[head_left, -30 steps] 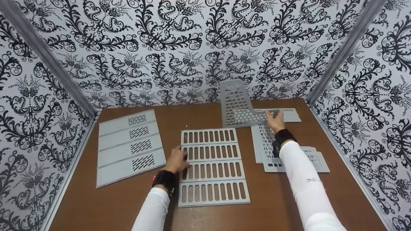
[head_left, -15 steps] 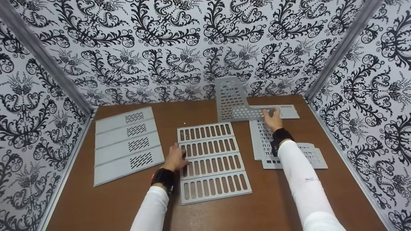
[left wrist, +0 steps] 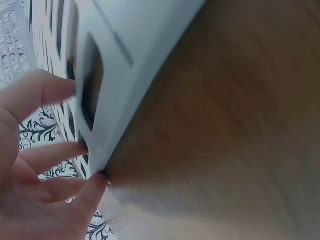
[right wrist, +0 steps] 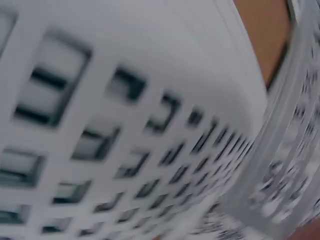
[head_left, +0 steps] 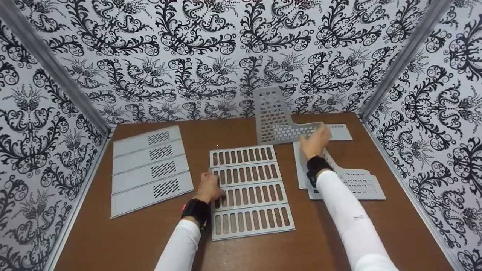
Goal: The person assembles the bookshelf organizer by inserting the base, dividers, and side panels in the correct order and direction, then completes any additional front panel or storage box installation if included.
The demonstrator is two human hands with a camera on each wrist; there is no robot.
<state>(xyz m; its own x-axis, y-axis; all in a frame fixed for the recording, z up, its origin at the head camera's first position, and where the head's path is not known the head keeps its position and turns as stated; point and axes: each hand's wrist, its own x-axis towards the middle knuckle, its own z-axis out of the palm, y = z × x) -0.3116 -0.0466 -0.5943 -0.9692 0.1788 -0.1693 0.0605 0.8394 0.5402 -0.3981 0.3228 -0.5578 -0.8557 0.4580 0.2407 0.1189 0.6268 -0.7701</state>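
In the head view, a grey L-shaped panel point(head_left: 287, 123) with rows of small keyboard-like holes stands out over the table's back edge. My right hand point(head_left: 315, 142), slightly blurred, grips its right end, thumb and fingers apart across it. A pale panel with square holes point(right wrist: 200, 60) fills most of the right wrist view, blurred. My left hand point(head_left: 208, 187) holds the left edge of a slotted panel point(head_left: 246, 165), four-banded with long rounded slots. Up close in the left wrist view, digits of the left hand point(left wrist: 40, 185) touch its face and edge.
On the left lies a flat panel point(head_left: 131, 181) in several bands with slanted slots. Overlapping L-shaped perforated panels point(head_left: 357, 195) lie at right under the right forearm. Another pale panel point(head_left: 341, 134) shows at the back right. Patterned walls point(head_left: 222, 71) enclose the brown table point(head_left: 248, 256).
My right hand has shifted slightly left and inward at the grey panel's end, and the panel's right end has risen a little. My left hand stays at the slotted panel's edge.
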